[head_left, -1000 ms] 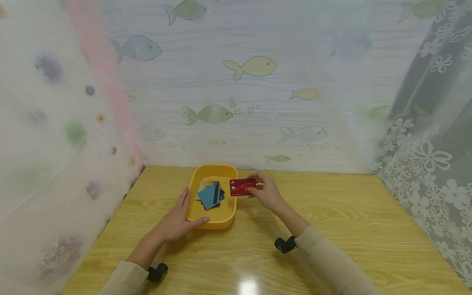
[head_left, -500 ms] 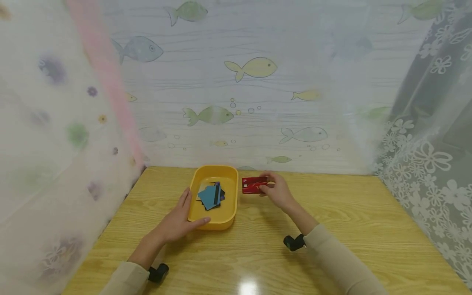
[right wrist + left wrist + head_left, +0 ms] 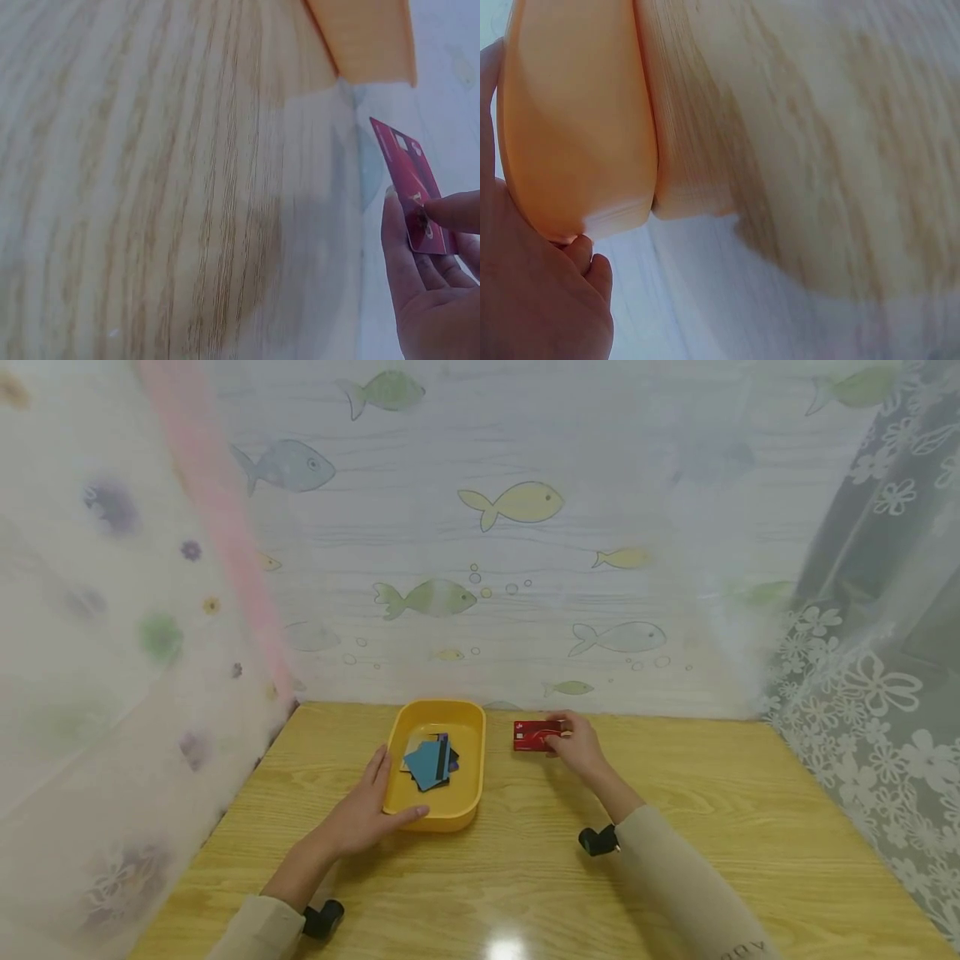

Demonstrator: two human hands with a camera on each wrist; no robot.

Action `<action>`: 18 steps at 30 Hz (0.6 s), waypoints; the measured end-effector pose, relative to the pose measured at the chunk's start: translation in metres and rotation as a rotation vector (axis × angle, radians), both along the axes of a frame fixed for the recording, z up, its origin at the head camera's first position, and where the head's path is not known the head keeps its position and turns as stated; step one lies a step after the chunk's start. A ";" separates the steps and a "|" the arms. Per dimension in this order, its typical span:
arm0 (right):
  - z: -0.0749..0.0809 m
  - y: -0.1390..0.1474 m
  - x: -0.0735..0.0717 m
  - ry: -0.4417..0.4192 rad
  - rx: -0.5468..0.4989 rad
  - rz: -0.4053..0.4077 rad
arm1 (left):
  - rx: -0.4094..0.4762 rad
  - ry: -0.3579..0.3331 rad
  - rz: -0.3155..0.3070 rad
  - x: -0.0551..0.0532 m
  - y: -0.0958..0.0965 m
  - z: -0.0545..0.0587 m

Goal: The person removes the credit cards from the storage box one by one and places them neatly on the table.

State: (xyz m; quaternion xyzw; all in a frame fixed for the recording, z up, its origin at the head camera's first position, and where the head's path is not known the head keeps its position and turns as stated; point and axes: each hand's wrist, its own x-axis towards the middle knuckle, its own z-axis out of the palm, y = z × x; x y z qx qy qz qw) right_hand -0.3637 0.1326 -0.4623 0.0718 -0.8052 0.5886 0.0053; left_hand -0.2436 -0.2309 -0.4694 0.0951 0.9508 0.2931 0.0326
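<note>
A red bank card [image 3: 531, 736] with a chip is pinched between thumb and fingers of my right hand [image 3: 583, 750], to the right of the yellow plastic tub [image 3: 480, 777]. In the right wrist view the card [image 3: 411, 187] slants above the wooden table. My left hand [image 3: 358, 814] grips the tub at its near left corner, thumb across the front rim and fingers along the left side. The left wrist view shows the tub's outer wall [image 3: 581, 112] with curled fingers at its lower corner. Inside the tub lies a loose pile of cards, a blue card [image 3: 427, 766] with a dark stripe on top.
The wood-grain table [image 3: 675, 793] ends at a pale curtain [image 3: 510, 610] printed with fish. A flowered sheet [image 3: 97, 652] hangs at the left and a lace curtain [image 3: 862, 677] at the right. Black wrist cameras [image 3: 598, 841] are strapped under both forearms.
My right hand has carried the red card rightward from the tub's right rim to a spot over the table. My left hand keeps its grip on the tub.
</note>
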 end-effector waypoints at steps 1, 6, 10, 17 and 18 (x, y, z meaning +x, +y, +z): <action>-0.001 0.001 -0.002 -0.004 0.000 -0.004 | 0.000 0.000 -0.001 0.000 0.000 0.000; -0.006 -0.001 -0.008 -0.023 0.027 -0.034 | -0.002 0.008 -0.005 0.002 0.001 -0.002; -0.009 -0.005 -0.013 -0.013 0.108 -0.077 | -0.003 0.001 -0.003 0.003 0.001 -0.002; -0.012 -0.015 -0.022 -0.012 0.160 -0.095 | -0.005 -0.003 0.003 0.002 0.001 -0.001; -0.012 -0.016 -0.023 -0.012 0.161 -0.097 | -0.007 -0.002 0.005 0.002 0.001 -0.001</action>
